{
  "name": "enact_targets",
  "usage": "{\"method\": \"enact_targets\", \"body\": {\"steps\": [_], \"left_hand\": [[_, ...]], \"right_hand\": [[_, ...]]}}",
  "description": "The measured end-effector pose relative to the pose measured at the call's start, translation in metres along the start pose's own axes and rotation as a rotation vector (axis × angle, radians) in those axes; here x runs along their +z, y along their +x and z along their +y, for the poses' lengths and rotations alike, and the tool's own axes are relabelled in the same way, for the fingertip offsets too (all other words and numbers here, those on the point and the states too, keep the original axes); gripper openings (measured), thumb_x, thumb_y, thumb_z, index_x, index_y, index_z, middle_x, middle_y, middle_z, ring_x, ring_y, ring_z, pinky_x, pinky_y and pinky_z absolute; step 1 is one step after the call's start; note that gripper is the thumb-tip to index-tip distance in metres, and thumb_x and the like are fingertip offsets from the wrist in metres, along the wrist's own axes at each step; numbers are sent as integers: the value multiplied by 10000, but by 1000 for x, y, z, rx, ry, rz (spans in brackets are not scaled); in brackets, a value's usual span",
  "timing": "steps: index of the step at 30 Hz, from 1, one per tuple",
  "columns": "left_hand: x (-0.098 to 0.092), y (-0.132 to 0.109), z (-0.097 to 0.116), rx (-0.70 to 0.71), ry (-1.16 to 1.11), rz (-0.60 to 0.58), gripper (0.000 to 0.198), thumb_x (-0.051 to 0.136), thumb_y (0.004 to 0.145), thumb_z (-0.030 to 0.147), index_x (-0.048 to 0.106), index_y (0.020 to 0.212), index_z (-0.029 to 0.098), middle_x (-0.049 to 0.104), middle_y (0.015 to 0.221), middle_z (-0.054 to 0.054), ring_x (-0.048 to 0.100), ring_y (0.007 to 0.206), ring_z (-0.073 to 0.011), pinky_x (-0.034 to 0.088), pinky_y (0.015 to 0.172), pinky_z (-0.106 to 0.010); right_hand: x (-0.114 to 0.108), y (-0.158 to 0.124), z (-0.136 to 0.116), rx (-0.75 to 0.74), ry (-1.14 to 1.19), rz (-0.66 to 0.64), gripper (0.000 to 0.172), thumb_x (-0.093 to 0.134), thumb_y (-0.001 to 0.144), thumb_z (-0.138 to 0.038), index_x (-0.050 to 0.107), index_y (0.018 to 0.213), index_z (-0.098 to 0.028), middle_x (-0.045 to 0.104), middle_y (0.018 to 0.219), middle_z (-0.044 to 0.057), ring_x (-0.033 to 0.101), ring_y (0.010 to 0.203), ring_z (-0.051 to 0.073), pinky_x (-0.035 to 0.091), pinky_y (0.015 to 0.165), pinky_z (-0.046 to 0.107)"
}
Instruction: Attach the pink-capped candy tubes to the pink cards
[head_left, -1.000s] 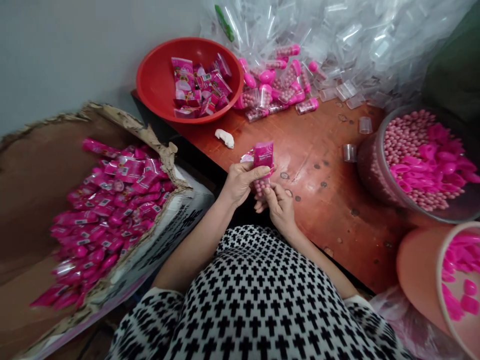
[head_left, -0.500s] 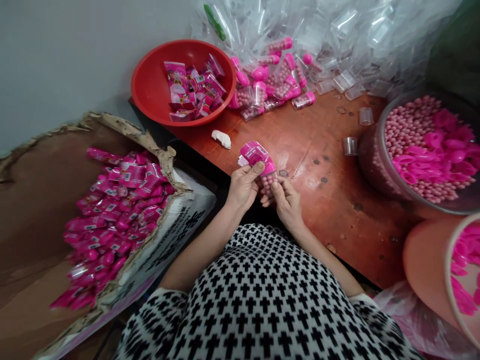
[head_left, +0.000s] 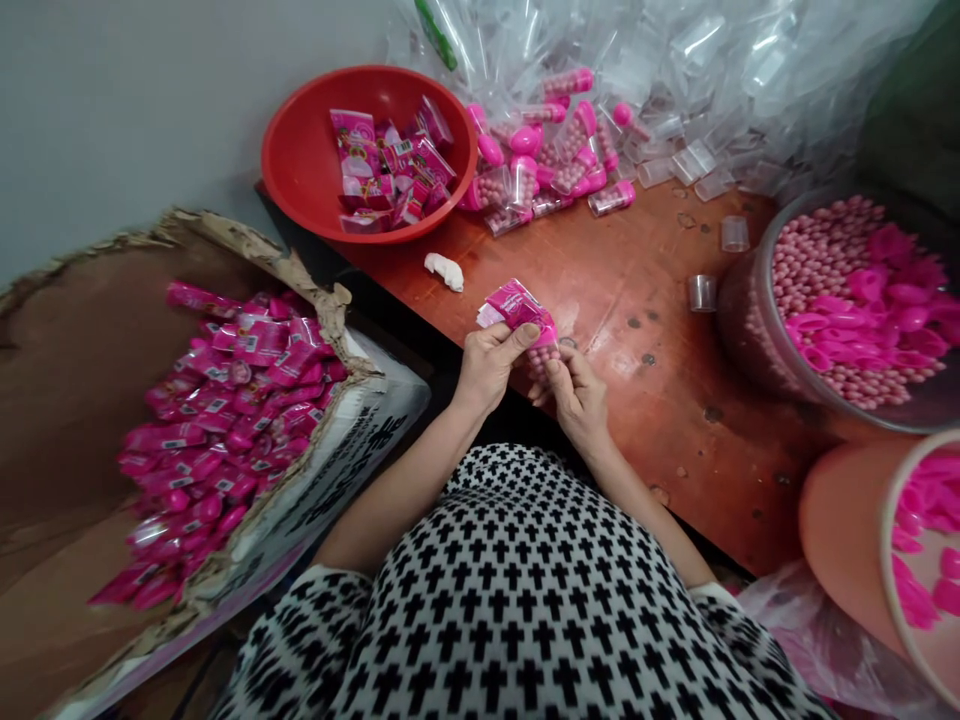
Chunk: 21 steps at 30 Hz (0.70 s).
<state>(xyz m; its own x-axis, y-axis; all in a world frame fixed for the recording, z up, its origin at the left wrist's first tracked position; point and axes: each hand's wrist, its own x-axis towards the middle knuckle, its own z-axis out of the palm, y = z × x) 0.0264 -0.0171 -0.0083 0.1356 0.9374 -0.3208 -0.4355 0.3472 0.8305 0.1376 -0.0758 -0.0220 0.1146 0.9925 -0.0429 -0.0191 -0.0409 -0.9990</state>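
My left hand (head_left: 489,366) pinches a pink printed wrapper (head_left: 516,303) over the near edge of the wooden table (head_left: 660,330). My right hand (head_left: 579,399) grips a small clear tube of pink candy balls (head_left: 543,360) whose top end sits inside that wrapper. Both hands are closed, held together just above my black-and-white patterned top.
A torn cardboard box (head_left: 300,500) at left holds several wrapped pink packets (head_left: 225,400). A red bowl (head_left: 307,160) of wrappers stands at the back, filled tubes (head_left: 540,160) and clear plastic bags (head_left: 675,70) beside it. Tubs of pink balls and caps (head_left: 847,290) stand right; an orange tub (head_left: 847,530) is near.
The wrapper tilted from upright to slanting left, and the tube slid further into it. The hands shifted slightly right.
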Motion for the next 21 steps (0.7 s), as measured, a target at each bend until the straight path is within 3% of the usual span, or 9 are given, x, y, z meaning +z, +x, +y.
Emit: {"method": "enact_targets", "body": {"steps": [4,12,17,21], "left_hand": [[-4,3,-4,-14,102,51,329,838,596,403,639,537,149,586,522,13,540,489,-97,419,489,-221],[2,11,6,200,426,-121,357,805,656,384,609,463,157,527,459,28,434,459,-64,334,474,-209],[30,34,2,43,121,-261,379,776,668,485,619,594,147,596,548,7,518,511,-87,398,511,-215],[61,43,6,5,-73,-302,386,815,629,459,611,752,155,642,654,19,575,576,-80,448,569,-196]], "right_hand": [[3,1,1,26,32,47,316,493,901,-503,569,1052,-236,630,679,-37,569,465,85,497,418,212],[-7,5,0,28,3,71,295,491,904,-491,561,1028,-232,624,752,-24,569,525,88,514,496,228],[-16,20,-3,-74,-187,245,291,470,918,-475,556,1038,-224,622,869,5,600,764,129,518,746,284],[-27,39,-12,-99,-84,318,263,506,903,-449,591,976,-211,624,878,8,587,805,132,497,794,284]]}}
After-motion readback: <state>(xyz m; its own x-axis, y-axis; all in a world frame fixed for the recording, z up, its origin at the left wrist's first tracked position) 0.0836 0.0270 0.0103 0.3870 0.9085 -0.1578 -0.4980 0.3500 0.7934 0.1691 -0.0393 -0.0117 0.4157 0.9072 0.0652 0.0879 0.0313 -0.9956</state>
